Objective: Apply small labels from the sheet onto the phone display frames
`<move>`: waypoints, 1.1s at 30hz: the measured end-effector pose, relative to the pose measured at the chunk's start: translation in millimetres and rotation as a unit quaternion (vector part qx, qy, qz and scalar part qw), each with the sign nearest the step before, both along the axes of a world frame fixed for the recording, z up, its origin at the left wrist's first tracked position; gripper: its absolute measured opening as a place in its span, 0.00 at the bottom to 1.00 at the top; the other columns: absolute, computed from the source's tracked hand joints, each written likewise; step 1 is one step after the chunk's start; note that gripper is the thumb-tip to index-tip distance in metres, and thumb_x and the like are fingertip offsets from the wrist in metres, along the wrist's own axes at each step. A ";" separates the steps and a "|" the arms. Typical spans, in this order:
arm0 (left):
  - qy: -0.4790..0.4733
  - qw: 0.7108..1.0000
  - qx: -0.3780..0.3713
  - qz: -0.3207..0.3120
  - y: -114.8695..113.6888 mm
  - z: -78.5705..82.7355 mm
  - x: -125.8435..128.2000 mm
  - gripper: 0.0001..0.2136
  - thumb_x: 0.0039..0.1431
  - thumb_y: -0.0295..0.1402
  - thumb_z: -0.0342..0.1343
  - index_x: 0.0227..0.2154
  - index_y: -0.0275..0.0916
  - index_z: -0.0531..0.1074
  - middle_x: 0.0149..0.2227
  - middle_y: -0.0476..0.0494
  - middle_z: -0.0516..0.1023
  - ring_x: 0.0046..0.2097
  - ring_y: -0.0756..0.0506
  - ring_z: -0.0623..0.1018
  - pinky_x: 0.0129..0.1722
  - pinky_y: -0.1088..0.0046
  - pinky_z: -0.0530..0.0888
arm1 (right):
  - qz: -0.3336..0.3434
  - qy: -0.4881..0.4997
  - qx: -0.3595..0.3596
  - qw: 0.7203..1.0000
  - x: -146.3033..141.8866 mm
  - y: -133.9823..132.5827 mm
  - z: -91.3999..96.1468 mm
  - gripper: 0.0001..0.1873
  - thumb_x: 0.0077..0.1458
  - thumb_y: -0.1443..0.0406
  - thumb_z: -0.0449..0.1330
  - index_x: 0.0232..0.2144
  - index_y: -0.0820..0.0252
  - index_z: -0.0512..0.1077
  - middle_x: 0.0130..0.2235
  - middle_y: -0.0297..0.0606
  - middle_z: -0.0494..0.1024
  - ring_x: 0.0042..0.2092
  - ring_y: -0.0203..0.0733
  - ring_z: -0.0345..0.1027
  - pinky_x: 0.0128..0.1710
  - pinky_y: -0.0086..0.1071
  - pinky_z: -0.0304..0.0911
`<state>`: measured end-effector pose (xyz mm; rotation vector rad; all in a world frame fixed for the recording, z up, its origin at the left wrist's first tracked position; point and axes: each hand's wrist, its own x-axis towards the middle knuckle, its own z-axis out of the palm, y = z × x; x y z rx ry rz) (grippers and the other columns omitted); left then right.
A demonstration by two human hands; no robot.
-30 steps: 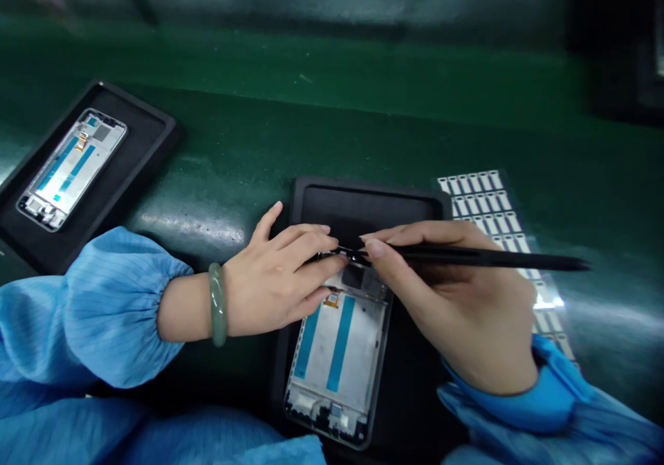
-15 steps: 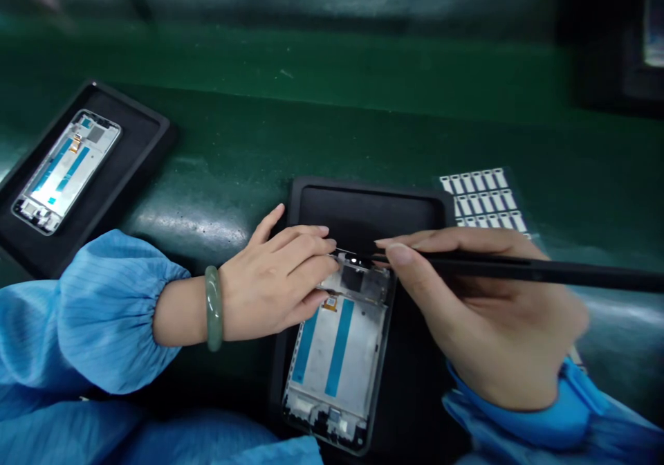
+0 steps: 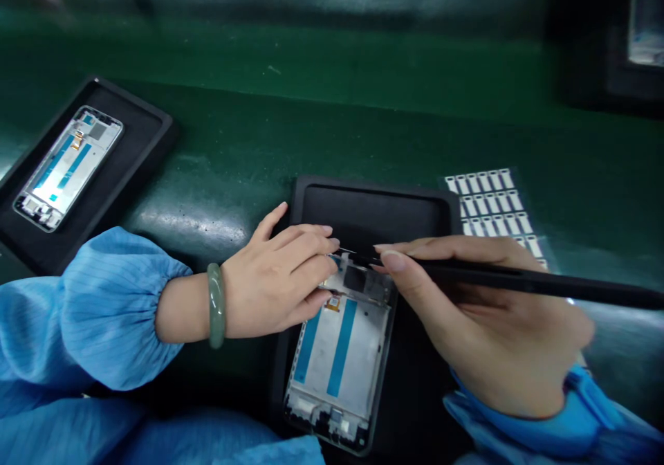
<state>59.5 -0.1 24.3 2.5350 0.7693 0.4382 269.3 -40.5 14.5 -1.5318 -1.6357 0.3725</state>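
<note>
A silver phone mid-frame [image 3: 339,354] with two blue strips lies in a black tray [image 3: 373,192]. Over its upper left corner rests my left hand [image 3: 283,278], thumb at the side edge and fingertips at the top, steadying it; the little finger sticks out. My right hand [image 3: 467,313] pinches slim black tweezers [image 3: 550,284] between thumb and forefinger. Their tip is over the frame's top edge, close to my left fingertips. Whether the tip grips a small part is too dark to tell.
Another black tray [image 3: 140,122] at the left holds a similar phone mid-frame [image 3: 70,167]. A sheet of small white-and-dark pieces [image 3: 492,202] lies behind my right hand. A dark tray [image 3: 596,70] with a pale device stands at the far right, on the green mat [image 3: 233,140].
My right hand and the tweezers have shifted slightly downward, the tweezers' rear end lower. A bright spot at the frame's top edge no longer shows. My left hand stays on the frame.
</note>
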 end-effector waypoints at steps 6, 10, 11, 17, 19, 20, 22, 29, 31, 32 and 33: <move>-0.008 1.000 0.008 -0.001 0.2 -0.5 -0.4 0.08 0.66 0.29 0.49 0.40 0.33 0.71 0.48 0.37 0.78 0.57 0.38 0.74 0.62 0.42 0.60 | 0.017 -0.008 0.022 1.000 -4.9 -2.3 0.3 0.13 0.46 0.68 0.70 0.34 0.54 0.72 0.33 0.34 0.80 0.34 0.41 0.77 0.31 0.33 0.75; -0.007 1.000 0.010 -0.002 0.2 -1.1 -0.6 0.07 0.66 0.29 0.49 0.39 0.33 0.71 0.48 0.37 0.78 0.57 0.39 0.74 0.62 0.43 0.60 | 0.021 -0.026 0.022 0.999 -6.8 -1.8 0.2 0.10 0.48 0.65 0.69 0.33 0.55 0.72 0.32 0.34 0.80 0.32 0.40 0.78 0.28 0.33 0.74; -0.008 1.000 0.011 -0.002 0.1 -1.4 -0.7 0.08 0.66 0.29 0.49 0.39 0.34 0.71 0.48 0.37 0.78 0.57 0.39 0.74 0.62 0.43 0.60 | 0.030 -0.029 0.023 0.999 -7.4 -1.8 0.3 0.09 0.49 0.65 0.69 0.33 0.55 0.72 0.32 0.34 0.81 0.32 0.40 0.78 0.27 0.32 0.74; -0.012 1.000 0.018 -0.001 -0.3 -2.4 -1.0 0.07 0.66 0.30 0.49 0.38 0.34 0.71 0.48 0.37 0.78 0.57 0.39 0.74 0.62 0.43 0.60 | 0.047 -0.017 0.001 0.999 -9.6 -3.7 2.4 0.09 0.50 0.66 0.68 0.34 0.51 0.72 0.34 0.34 0.81 0.33 0.42 0.78 0.27 0.35 0.73; -0.010 1.000 0.016 -0.001 -0.4 -2.4 -1.1 0.07 0.66 0.30 0.49 0.39 0.34 0.71 0.49 0.37 0.78 0.57 0.39 0.73 0.63 0.44 0.59 | 0.033 0.002 0.013 0.999 -9.3 -4.1 3.1 0.10 0.49 0.67 0.68 0.33 0.51 0.71 0.32 0.33 0.80 0.32 0.42 0.77 0.27 0.35 0.73; -0.010 1.000 0.016 -0.001 -0.5 -2.4 -1.0 0.07 0.66 0.30 0.49 0.39 0.34 0.72 0.49 0.37 0.78 0.57 0.39 0.73 0.63 0.44 0.59 | 0.027 0.013 0.017 0.999 -8.9 -4.2 3.5 0.10 0.49 0.68 0.68 0.32 0.52 0.71 0.31 0.33 0.80 0.32 0.41 0.77 0.27 0.35 0.73; -0.011 1.000 0.017 0.000 -0.4 -2.4 -0.9 0.08 0.66 0.30 0.49 0.39 0.34 0.72 0.48 0.37 0.78 0.57 0.39 0.73 0.63 0.43 0.59 | 0.025 0.028 0.013 0.999 -7.7 -4.5 4.5 0.11 0.49 0.69 0.68 0.31 0.52 0.70 0.30 0.32 0.79 0.31 0.41 0.76 0.27 0.35 0.73; -0.016 0.999 0.033 0.002 0.1 -3.1 -0.7 0.07 0.65 0.29 0.49 0.39 0.34 0.72 0.47 0.37 0.78 0.56 0.39 0.75 0.62 0.44 0.61 | 0.154 0.001 -0.027 0.988 2.0 -9.7 7.6 0.11 0.53 0.69 0.65 0.36 0.52 0.69 0.36 0.35 0.81 0.35 0.40 0.78 0.32 0.33 0.75; -0.021 0.999 0.033 0.003 0.1 -3.4 -0.8 0.07 0.65 0.29 0.49 0.39 0.33 0.72 0.47 0.37 0.78 0.55 0.39 0.75 0.62 0.44 0.61 | 0.179 -0.019 -0.024 0.983 3.6 -10.8 7.5 0.10 0.53 0.69 0.64 0.37 0.51 0.69 0.37 0.35 0.81 0.34 0.40 0.78 0.31 0.33 0.75; -0.023 0.999 0.033 0.002 0.1 -3.6 -0.8 0.07 0.65 0.29 0.50 0.40 0.33 0.72 0.47 0.37 0.78 0.55 0.39 0.75 0.62 0.44 0.61 | 0.189 -0.032 -0.019 0.981 3.8 -11.2 7.3 0.10 0.53 0.69 0.64 0.36 0.52 0.69 0.37 0.35 0.81 0.33 0.40 0.78 0.31 0.33 0.75; -0.024 0.999 0.033 0.003 0.0 -3.6 -0.8 0.07 0.65 0.29 0.50 0.40 0.33 0.72 0.47 0.37 0.78 0.55 0.39 0.75 0.62 0.44 0.61 | 0.192 -0.043 -0.012 0.980 3.8 -11.6 7.2 0.09 0.53 0.69 0.64 0.36 0.52 0.70 0.36 0.35 0.81 0.33 0.40 0.78 0.31 0.32 0.76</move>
